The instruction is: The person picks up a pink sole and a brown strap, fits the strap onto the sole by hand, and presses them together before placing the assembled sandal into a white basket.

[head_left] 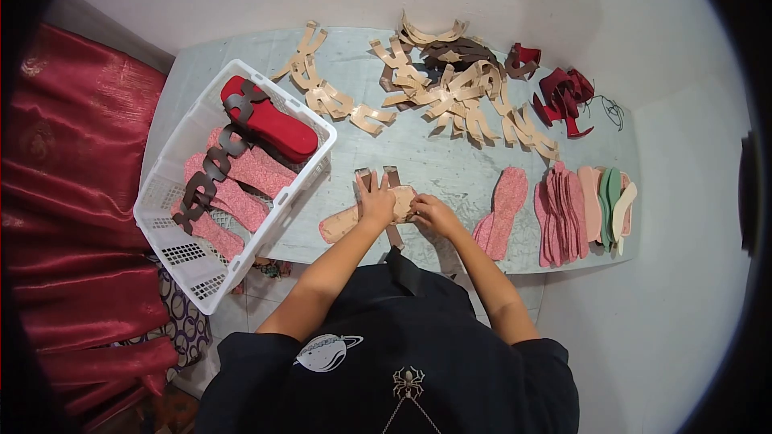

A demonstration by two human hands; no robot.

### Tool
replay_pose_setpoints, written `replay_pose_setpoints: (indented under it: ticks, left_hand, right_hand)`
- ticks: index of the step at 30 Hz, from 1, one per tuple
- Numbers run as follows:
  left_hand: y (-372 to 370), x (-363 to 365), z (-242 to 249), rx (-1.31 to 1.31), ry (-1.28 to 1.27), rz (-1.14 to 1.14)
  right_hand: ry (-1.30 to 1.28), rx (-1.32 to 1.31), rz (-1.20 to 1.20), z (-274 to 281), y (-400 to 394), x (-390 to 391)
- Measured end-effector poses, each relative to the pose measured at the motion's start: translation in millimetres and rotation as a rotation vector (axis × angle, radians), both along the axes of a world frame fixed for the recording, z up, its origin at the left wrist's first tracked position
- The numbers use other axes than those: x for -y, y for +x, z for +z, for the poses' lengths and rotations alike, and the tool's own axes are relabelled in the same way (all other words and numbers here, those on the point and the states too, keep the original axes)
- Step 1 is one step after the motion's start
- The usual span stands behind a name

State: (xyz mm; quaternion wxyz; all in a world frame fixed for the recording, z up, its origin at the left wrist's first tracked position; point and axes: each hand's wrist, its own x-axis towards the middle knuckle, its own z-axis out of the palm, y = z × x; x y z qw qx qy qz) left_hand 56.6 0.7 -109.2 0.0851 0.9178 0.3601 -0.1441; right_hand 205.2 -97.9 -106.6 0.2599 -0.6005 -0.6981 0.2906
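Note:
A sandal sole (341,226), beige on its upturned face with a pink edge, lies across the table in front of me. A brown strap (392,176) runs beneath it, its ends sticking out on the far and near sides. My left hand (376,204) presses on the sole with fingers spread and lying flat. At the sole's right end, my right hand (433,214) has its fingers curled together against the edge. Whatever is between those fingers is hidden.
On the left, a white plastic basket (288,201) holds pink soles, dark straps and a red sandal (277,124). Beige straps (458,96) are heaped along the back, with dark red straps (561,96) beyond. Pink soles (560,213) and green soles (609,205) stand at right.

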Motion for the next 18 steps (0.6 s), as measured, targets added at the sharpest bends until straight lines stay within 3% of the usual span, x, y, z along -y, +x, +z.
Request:
replay_pose_setpoints:
  ticks: [4,6,7,10,12,18]
  left_hand:
    - [-0.3,1.8,-4.0,0.008,0.078,-0.017]
    - [1.1,1.9,-5.1,-0.004,0.08,-0.024]
    - [0.3,1.5,-6.5,-0.006,0.08,-0.026]
    - [-1.2,0.6,-7.4,0.058,0.076,-0.015]
    - [-1.0,0.8,-8.9,0.046,0.058,-0.014]
    - [-2.3,0.9,-7.9,0.105,0.068,-0.018]
  right_hand:
    - [-0.077,-0.087,-0.018,-0.3,-0.6,-10.5]
    - [0.161,0.081,0.064,0.2,1.2,-14.2]
    - [0.161,0.08,0.062,-0.2,1.5,-15.0]
    - [0.105,0.04,0.039,-5.8,1.1,-15.4]
    - [-0.085,-0.101,0.008,-10.7,-0.3,-17.0]
    - [-0.029,-0.125,-0.037,-19.6,-3.1,-17.6]
